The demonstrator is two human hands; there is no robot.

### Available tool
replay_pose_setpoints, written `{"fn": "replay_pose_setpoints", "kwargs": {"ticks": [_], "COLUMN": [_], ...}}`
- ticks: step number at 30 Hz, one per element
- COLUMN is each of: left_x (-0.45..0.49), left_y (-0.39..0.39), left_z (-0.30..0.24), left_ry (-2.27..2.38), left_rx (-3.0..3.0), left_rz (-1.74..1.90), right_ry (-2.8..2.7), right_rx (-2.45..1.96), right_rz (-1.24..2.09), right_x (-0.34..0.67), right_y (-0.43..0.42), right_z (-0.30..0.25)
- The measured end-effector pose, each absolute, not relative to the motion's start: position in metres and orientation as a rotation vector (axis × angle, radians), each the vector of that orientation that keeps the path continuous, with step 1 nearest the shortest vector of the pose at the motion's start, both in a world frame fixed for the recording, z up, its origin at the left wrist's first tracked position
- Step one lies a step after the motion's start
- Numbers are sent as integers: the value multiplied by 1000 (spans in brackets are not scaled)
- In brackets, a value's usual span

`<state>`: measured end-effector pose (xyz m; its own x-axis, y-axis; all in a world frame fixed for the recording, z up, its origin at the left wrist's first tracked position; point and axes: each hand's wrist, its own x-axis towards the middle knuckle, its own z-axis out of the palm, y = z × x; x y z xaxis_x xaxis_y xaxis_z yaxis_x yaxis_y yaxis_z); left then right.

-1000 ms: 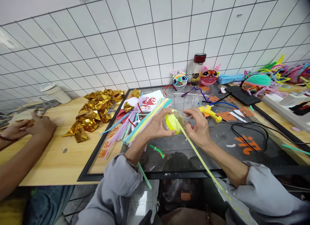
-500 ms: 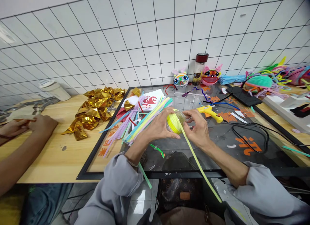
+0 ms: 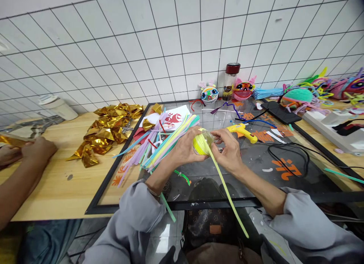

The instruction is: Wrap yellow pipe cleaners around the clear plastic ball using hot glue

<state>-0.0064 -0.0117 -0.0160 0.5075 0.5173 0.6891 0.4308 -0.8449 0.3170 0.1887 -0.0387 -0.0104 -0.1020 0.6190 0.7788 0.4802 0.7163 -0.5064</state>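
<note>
My left hand cups a clear plastic ball partly wound with yellow pipe cleaner. My right hand pinches the ball's right side and the yellow pipe cleaner, whose loose tail hangs down toward my lap. Both hands hover above the glass-topped frame. A fan of pastel pipe cleaners lies just left of my left hand.
A yellow glue gun with a black cable lies right of my hands. Gold foil is heaped on the wooden table. Another person's hands hold gold foil at far left. A jar, small masks and more pipe cleaners line the wall.
The yellow tail has shortened as more of it wound onto the ball. My hands stayed close together on the ball. The other person's hands lifted a gold foil piece.
</note>
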Motion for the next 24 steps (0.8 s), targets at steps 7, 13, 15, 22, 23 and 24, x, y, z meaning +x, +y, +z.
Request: {"fn": "replay_pose_setpoints", "kwargs": {"ticks": [7,13,15,22,23,24], "left_x": [-8,-5,-5,-10,-10,-11], "left_y": [-5,-11,-13,2,4,5], "left_z": [-21,-16,-15,-22,-22,-23], "left_ry": [863,1048,1096,941,928,906], "left_rx": [2518,2201,2074,1599,1528,1462], "left_rz": [1286,1209,1194,1339,1355,1364], "right_ry": [-1755,-1667,-1612,-1425,-1418,-1414], "right_rx": [-864,-871,-862,-925,-933,-940], "right_rz": [210,376,428,542,565,584], "right_x": [190,193,195,197,197,197], "right_y": [-37,-32,-29,-19,-18,-17], "right_z": [-8,-5,-4,-8,-9,-10]}}
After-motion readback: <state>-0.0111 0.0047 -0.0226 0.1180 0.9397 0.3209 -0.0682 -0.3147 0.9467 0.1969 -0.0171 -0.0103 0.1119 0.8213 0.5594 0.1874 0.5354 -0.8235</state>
